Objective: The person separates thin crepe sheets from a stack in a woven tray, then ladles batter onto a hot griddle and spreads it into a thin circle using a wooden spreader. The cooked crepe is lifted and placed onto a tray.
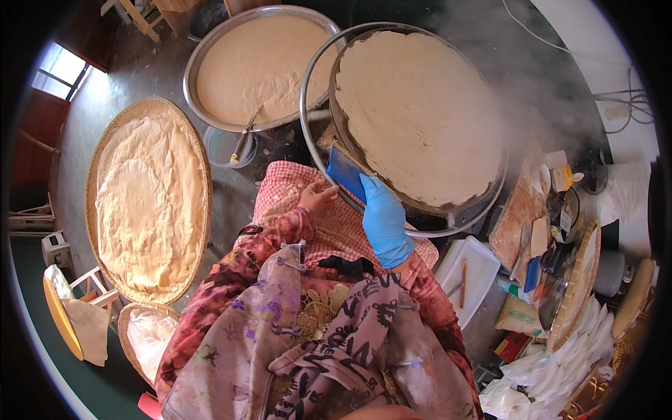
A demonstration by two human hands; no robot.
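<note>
Our gloved right hand (384, 222) grips the blue scraper (346, 173) at the near edge of the steaming griddle (420, 115); our bare left hand (317, 197), fingers curled, steadies beside it. We should keep the blade flat and lift the sheet's rim evenly.

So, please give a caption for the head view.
Gloved right hand holds a blue scraper at the steaming griddle.

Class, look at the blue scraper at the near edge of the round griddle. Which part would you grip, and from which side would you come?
Grip the blue scraper by its near, lower edge, coming from the person's side. Its far edge meets the steaming griddle, so that end is probably hot. The gloved right hand already sits at this near edge, with the bare left hand beside it.
</note>
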